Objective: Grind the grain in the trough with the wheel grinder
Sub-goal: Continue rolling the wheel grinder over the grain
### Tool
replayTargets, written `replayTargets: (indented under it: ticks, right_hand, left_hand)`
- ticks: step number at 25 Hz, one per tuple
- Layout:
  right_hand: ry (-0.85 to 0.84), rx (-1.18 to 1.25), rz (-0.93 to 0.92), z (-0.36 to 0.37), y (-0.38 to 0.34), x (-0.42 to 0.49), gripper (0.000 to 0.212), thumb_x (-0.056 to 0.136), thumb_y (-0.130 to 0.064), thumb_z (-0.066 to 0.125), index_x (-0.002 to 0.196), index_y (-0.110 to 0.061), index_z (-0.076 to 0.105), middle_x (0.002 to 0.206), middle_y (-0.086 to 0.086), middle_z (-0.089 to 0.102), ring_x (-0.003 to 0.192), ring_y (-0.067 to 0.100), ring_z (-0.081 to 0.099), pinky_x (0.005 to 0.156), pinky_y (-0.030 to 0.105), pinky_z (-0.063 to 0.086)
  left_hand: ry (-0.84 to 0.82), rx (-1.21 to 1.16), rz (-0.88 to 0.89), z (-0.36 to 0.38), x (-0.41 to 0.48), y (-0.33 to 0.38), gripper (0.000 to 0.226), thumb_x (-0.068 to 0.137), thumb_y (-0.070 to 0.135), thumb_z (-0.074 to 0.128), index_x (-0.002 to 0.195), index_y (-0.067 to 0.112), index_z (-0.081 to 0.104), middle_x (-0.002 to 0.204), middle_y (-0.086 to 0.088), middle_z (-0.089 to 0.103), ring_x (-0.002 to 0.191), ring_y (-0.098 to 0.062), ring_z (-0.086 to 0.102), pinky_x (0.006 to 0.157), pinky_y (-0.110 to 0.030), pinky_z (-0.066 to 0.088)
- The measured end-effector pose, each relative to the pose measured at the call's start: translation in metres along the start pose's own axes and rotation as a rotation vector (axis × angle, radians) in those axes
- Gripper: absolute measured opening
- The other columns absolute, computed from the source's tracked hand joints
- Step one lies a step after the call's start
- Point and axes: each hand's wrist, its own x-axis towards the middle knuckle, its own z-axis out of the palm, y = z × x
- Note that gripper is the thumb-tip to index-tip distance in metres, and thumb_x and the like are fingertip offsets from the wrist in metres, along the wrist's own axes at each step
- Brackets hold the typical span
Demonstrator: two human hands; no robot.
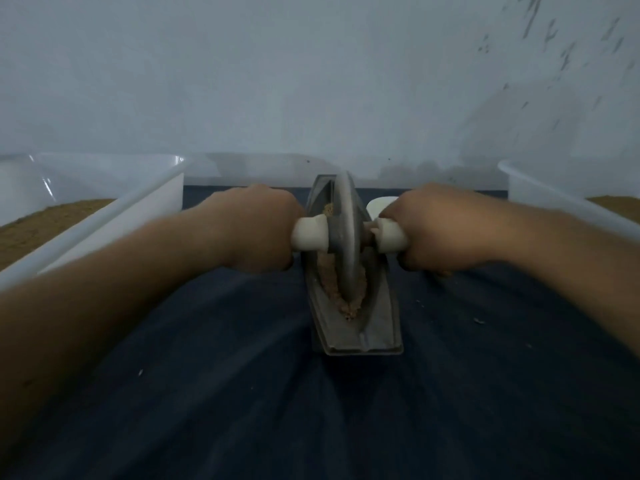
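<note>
A grey boat-shaped metal trough (377, 327) lies lengthwise on a dark blue cloth in the middle of the view. Crushed tan grain (330, 282) fills its groove. The grey wheel grinder (347, 237) stands upright in the groove, its edge down in the grain. A white handle sticks out from each side of the wheel. My left hand (256, 230) grips the left handle (309, 233). My right hand (436, 230) grips the right handle (389, 235). Both forearms reach in from the bottom corners.
A white plastic tub (104, 216) holding brown grain stands at the left. Another white tub (568, 202) with brown grain stands at the right. A small white cup (379, 204) sits just behind my right hand. A pale wall rises close behind. Crumbs dot the cloth (311, 410).
</note>
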Motion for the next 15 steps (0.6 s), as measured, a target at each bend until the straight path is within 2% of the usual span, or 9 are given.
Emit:
replayTargets:
  ticks: [2,3,5,6,8,11,13,15]
  right_hand:
    - [-0.073,0.042,-0.012,-0.003,-0.001,0.001,0.014,0.068,-0.034,0.072,0.074,-0.029,0.060,0.054,-0.015,0.064,0.050,0.003,0.061,0.046,0.023,0.042]
    - [-0.014,0.053,0.024,0.000,-0.002,0.009,0.014,0.073,-0.033,0.074,0.079,-0.028,0.062,0.060,-0.011,0.067,0.056,0.006,0.062,0.050,0.026,0.046]
    - [0.276,-0.006,0.144,0.012,-0.008,0.027,0.012,0.086,-0.029,0.069,0.095,-0.025,0.063,0.084,-0.002,0.069,0.077,0.022,0.065,0.059,0.032,0.048]
    - [0.418,-0.079,0.193,0.020,-0.012,0.035,0.012,0.090,-0.025,0.065,0.101,-0.022,0.061,0.090,0.004,0.068,0.082,0.028,0.065,0.059,0.033,0.042]
    - [0.555,-0.165,0.224,0.026,-0.017,0.043,0.011,0.093,-0.021,0.061,0.104,-0.021,0.057,0.091,0.007,0.067,0.083,0.033,0.064,0.058,0.033,0.032]
    - [0.441,-0.112,0.129,0.023,-0.012,0.020,0.016,0.088,-0.027,0.066,0.088,-0.031,0.050,0.080,-0.006,0.057,0.071,0.022,0.055,0.051,0.028,0.026]
    - [0.244,-0.056,0.063,0.014,-0.005,-0.005,0.020,0.072,-0.035,0.067,0.079,-0.039,0.049,0.069,-0.012,0.054,0.061,0.010,0.052,0.046,0.024,0.027]
    - [0.087,0.039,0.023,0.006,0.000,-0.015,0.024,0.056,-0.041,0.064,0.076,-0.045,0.051,0.062,-0.012,0.057,0.051,0.004,0.054,0.041,0.021,0.031]
  left_hand:
    - [0.083,0.070,0.017,0.003,0.004,0.002,0.014,0.068,0.042,0.065,0.075,0.037,0.053,0.069,0.012,0.053,0.060,-0.009,0.052,0.054,-0.029,0.042]
    - [0.181,0.141,-0.024,0.006,0.011,0.006,0.011,0.073,0.040,0.063,0.080,0.036,0.056,0.072,0.010,0.054,0.061,-0.015,0.054,0.055,-0.031,0.042]
    - [0.404,0.223,-0.129,0.015,0.026,0.013,0.006,0.085,0.031,0.059,0.090,0.031,0.057,0.079,0.000,0.060,0.069,-0.027,0.060,0.056,-0.034,0.038]
    - [0.463,0.230,-0.170,0.021,0.031,0.014,0.005,0.089,0.027,0.057,0.094,0.027,0.057,0.083,-0.003,0.063,0.073,-0.030,0.062,0.056,-0.034,0.037]
    - [0.480,0.217,-0.196,0.024,0.034,0.014,0.004,0.091,0.024,0.055,0.095,0.024,0.056,0.085,-0.005,0.063,0.077,-0.031,0.063,0.057,-0.034,0.037]
    - [0.348,0.144,-0.107,0.018,0.011,0.008,0.006,0.084,0.031,0.058,0.088,0.032,0.055,0.075,0.005,0.052,0.070,-0.026,0.057,0.058,-0.033,0.039]
    - [0.222,0.108,-0.026,0.011,-0.008,0.003,0.012,0.072,0.040,0.059,0.077,0.042,0.049,0.067,0.013,0.045,0.059,-0.015,0.046,0.054,-0.029,0.035]
    - [0.242,0.123,0.037,0.009,-0.016,0.001,0.013,0.063,0.043,0.055,0.072,0.045,0.047,0.062,0.015,0.043,0.052,-0.009,0.040,0.049,-0.026,0.029]
